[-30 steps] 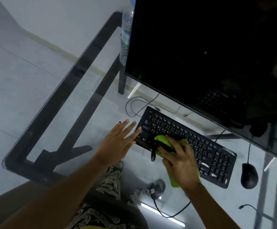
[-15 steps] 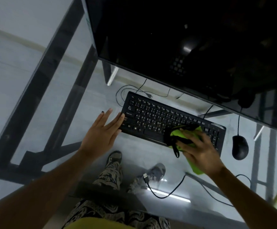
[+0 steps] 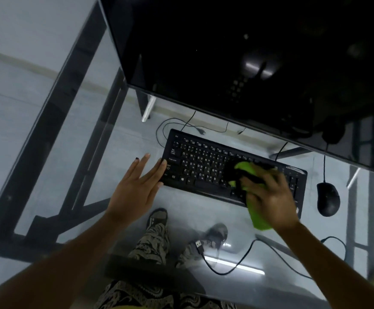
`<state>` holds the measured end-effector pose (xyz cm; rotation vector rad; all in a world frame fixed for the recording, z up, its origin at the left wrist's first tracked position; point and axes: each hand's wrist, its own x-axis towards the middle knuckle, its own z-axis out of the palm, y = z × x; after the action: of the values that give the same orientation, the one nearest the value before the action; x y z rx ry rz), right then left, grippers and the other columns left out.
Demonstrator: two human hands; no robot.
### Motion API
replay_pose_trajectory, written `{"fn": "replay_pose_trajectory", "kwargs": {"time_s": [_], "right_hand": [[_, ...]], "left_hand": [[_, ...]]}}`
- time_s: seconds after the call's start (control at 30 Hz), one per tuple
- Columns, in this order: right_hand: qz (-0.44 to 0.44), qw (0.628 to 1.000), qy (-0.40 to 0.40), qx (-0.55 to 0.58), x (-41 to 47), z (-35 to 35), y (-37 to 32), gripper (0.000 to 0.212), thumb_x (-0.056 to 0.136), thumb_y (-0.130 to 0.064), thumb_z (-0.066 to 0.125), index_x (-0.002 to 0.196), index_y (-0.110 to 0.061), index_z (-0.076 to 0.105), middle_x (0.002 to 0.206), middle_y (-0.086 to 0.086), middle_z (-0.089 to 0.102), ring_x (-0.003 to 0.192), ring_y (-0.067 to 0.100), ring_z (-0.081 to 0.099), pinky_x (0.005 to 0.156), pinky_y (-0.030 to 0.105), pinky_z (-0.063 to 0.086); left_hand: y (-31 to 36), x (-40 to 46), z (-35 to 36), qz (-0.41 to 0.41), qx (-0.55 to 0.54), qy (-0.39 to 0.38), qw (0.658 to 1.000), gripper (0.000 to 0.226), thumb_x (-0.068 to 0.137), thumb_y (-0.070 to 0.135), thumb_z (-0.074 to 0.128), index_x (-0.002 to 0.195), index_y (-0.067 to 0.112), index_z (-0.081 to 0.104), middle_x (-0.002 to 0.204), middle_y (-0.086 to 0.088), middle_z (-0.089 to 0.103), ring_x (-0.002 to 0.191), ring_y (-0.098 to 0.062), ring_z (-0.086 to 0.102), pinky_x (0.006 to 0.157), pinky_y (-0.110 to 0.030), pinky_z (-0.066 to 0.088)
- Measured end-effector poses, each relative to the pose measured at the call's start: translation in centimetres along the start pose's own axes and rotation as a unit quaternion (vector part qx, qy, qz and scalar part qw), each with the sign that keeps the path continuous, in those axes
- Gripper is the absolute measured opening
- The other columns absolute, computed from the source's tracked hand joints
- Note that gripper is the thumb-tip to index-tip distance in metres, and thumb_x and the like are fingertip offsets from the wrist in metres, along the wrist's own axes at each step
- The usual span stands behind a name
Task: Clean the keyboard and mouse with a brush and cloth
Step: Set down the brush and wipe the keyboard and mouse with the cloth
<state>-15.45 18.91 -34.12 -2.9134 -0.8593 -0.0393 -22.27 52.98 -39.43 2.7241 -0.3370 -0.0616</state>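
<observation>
A black keyboard (image 3: 200, 162) lies on the glass desk in front of the monitor. My right hand (image 3: 270, 197) presses a green cloth (image 3: 258, 216) onto the keyboard's right half; a black object with a strap, possibly the brush, is bunched in the same hand. My left hand (image 3: 137, 188) rests flat with fingers spread, its fingertips touching the keyboard's left edge. A black mouse (image 3: 328, 199) sits on the glass to the right of the keyboard, apart from both hands.
A large dark monitor (image 3: 237, 52) overhangs the back of the glass desk (image 3: 74, 130). A loose USB cable (image 3: 224, 262) runs along the near right. Cables loop behind the keyboard. My legs and shoes show through the glass.
My right hand and the cloth have slid from the keyboard's left-middle to its right half. The left hand stays at the keyboard's left edge. The view has swung to the right.
</observation>
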Motion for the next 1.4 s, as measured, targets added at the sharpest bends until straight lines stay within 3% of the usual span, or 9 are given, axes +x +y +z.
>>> {"fn": "replay_pose_trajectory", "kwargs": {"time_s": [0.13, 0.3, 0.37, 0.47, 0.67, 0.8, 0.9, 1.2, 1.4], "right_hand": [[0.196, 0.980, 0.036, 0.008, 4.6, 1.2, -5.3, 0.043, 0.090, -0.030, 0.040, 0.130, -0.029, 0.057, 0.132, 0.006, 0.058, 0.113, 0.030, 0.053, 0.099, 0.041, 0.037], [0.201, 0.977, 0.060, 0.038, 11.7, 3.1, -14.9, 0.044, 0.085, -0.020, 0.060, 0.127, -0.030, 0.059, 0.129, 0.010, 0.059, 0.103, 0.036, 0.056, 0.084, 0.044, 0.050], [0.181, 0.982, 0.055, 0.024, 11.3, 2.9, -14.2, 0.046, 0.082, -0.013, 0.066, 0.125, -0.030, 0.060, 0.129, 0.010, 0.058, 0.102, 0.038, 0.055, 0.080, 0.047, 0.052], [0.187, 0.981, 0.045, 0.004, 8.1, 1.9, -8.5, 0.046, 0.088, -0.015, 0.049, 0.128, -0.037, 0.056, 0.138, -0.002, 0.053, 0.119, 0.030, 0.050, 0.093, 0.045, 0.044], [0.382, 0.917, 0.112, 0.036, 4.7, 0.6, -2.8, 0.043, 0.084, -0.005, 0.057, 0.125, -0.017, 0.062, 0.127, 0.023, 0.057, 0.102, 0.043, 0.051, 0.087, 0.053, 0.045], [0.254, 0.960, 0.116, 0.039, 9.2, 2.0, -10.4, 0.049, 0.083, -0.007, 0.062, 0.126, -0.030, 0.060, 0.132, -0.002, 0.059, 0.124, 0.027, 0.049, 0.097, 0.043, 0.034], [0.192, 0.976, 0.097, 0.032, 10.7, 3.5, -14.6, 0.049, 0.080, -0.012, 0.068, 0.123, -0.033, 0.062, 0.129, 0.000, 0.060, 0.108, 0.033, 0.054, 0.090, 0.041, 0.046], [0.373, 0.921, 0.111, 0.025, 2.6, 0.8, -0.7, 0.044, 0.082, -0.007, 0.058, 0.124, -0.019, 0.064, 0.125, 0.020, 0.059, 0.096, 0.042, 0.051, 0.083, 0.045, 0.047], [0.340, 0.936, 0.089, 0.034, 8.0, 3.0, -8.5, 0.047, 0.087, -0.021, 0.046, 0.133, -0.031, 0.053, 0.129, 0.002, 0.061, 0.119, 0.023, 0.051, 0.100, 0.039, 0.033]], "left_hand": [[-0.2, 0.0, 0.0, 0.000, 0.004, -0.009, 1.000, 0.050, 0.100, 0.032, 0.034, 0.146, 0.013, 0.031, 0.148, -0.003, 0.039, 0.143, -0.029, 0.024, 0.115, -0.047, 0.023], [0.0, 0.1, -0.2, -0.002, 0.008, -0.003, 1.000, 0.050, 0.099, 0.030, 0.037, 0.145, 0.010, 0.034, 0.147, -0.005, 0.040, 0.143, -0.028, 0.025, 0.114, -0.046, 0.026], [0.1, 0.1, -0.3, -0.006, 0.003, 0.000, 1.000, 0.050, 0.099, 0.030, 0.037, 0.144, 0.010, 0.035, 0.147, -0.005, 0.040, 0.142, -0.028, 0.026, 0.114, -0.046, 0.027], [0.0, 0.2, -0.3, -0.013, 0.001, -0.011, 1.000, 0.050, 0.100, 0.031, 0.035, 0.146, 0.012, 0.032, 0.147, -0.005, 0.041, 0.144, -0.026, 0.023, 0.115, -0.046, 0.024], [0.3, 0.3, -0.4, -0.014, -0.002, -0.014, 1.000, 0.051, 0.100, 0.031, 0.035, 0.146, 0.012, 0.027, 0.147, -0.006, 0.042, 0.142, -0.029, 0.026, 0.115, -0.047, 0.026], [0.1, 0.1, -0.4, -0.013, 0.000, -0.014, 1.000, 0.050, 0.100, 0.030, 0.035, 0.146, 0.011, 0.029, 0.147, -0.005, 0.041, 0.143, -0.029, 0.026, 0.115, -0.047, 0.026], [0.1, -0.1, -0.4, -0.014, 0.001, 0.000, 1.000, 0.049, 0.099, 0.029, 0.037, 0.145, 0.010, 0.034, 0.145, -0.010, 0.044, 0.141, -0.028, 0.028, 0.115, -0.046, 0.026], [0.5, 0.2, -0.5, -0.022, -0.003, -0.013, 1.000, 0.050, 0.099, 0.031, 0.032, 0.144, 0.008, 0.034, 0.143, -0.014, 0.046, 0.141, -0.030, 0.027, 0.114, -0.049, 0.025], [0.6, 0.3, -0.7, -0.021, 0.009, -0.018, 1.000, 0.050, 0.100, 0.030, 0.030, 0.143, 0.006, 0.035, 0.144, -0.013, 0.045, 0.141, -0.030, 0.028, 0.114, -0.048, 0.024]]}}
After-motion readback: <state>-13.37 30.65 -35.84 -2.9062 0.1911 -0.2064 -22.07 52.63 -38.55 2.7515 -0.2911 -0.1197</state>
